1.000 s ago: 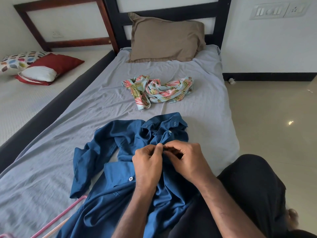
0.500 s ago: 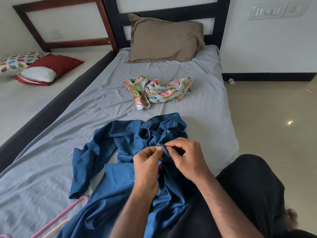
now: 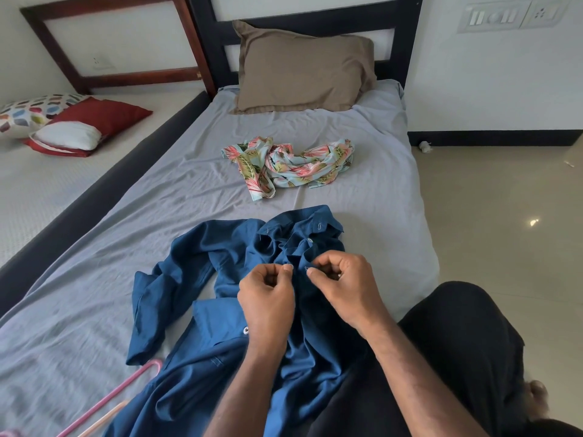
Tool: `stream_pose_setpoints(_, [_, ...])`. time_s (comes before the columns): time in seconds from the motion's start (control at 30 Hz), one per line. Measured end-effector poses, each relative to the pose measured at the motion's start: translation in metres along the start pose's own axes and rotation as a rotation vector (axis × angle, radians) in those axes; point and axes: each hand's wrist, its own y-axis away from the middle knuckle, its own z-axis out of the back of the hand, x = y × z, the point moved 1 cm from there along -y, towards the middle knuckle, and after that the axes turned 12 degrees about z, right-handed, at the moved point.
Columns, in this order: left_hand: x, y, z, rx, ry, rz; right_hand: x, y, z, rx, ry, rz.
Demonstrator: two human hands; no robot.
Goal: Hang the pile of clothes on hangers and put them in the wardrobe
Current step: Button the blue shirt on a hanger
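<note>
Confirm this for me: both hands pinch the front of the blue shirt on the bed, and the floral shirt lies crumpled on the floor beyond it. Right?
Not quite. The head view shows the floral shirt crumpled on the bed, short of the brown pillow, not on the floor. The rest holds: left hand and right hand both pinch the blue shirt front.

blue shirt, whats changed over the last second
The left hand and right hand, fingertips together a second ago, have drawn slightly apart, each still pinching the blue shirt placket below the collar. The floral shirt, pink hanger and brown pillow stayed put.
</note>
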Motion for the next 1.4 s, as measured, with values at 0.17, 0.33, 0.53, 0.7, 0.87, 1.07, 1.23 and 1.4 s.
stream_pose_setpoints(0.17, [-0.007, 0.014, -0.007, -0.053, -0.037, -0.125, -0.001, 0.0, 0.002, -0.086, 0.057, 0.052])
stream_pose_setpoints(0.33, [-0.008, 0.023, -0.013, -0.042, -0.074, -0.131, 0.001, 0.0, 0.001, -0.094, 0.056, 0.069])
stream_pose_setpoints(0.53, [-0.009, 0.018, -0.012, -0.04, -0.051, -0.11, 0.003, 0.002, 0.001, -0.063, 0.022, 0.124])
stream_pose_setpoints(0.7, [-0.005, 0.015, -0.01, 0.027, 0.015, -0.079, 0.002, 0.001, 0.002, -0.017, 0.011, 0.133])
stream_pose_setpoints(0.87, [-0.006, 0.016, -0.013, -0.006, 0.009, -0.07, 0.001, 0.002, 0.001, -0.017, 0.0, 0.142])
stream_pose_setpoints(1.07, [-0.006, 0.014, -0.014, -0.031, 0.007, -0.055, 0.0, 0.003, 0.002, 0.012, -0.023, 0.184])
stream_pose_setpoints(1.23, [-0.003, 0.007, -0.005, 0.069, 0.037, 0.016, 0.0, 0.004, 0.002, -0.022, -0.039, 0.196])
stream_pose_setpoints(1.4, [-0.004, -0.002, 0.004, 0.182, 0.089, 0.116, -0.002, 0.003, 0.004, 0.034, -0.04, 0.175])
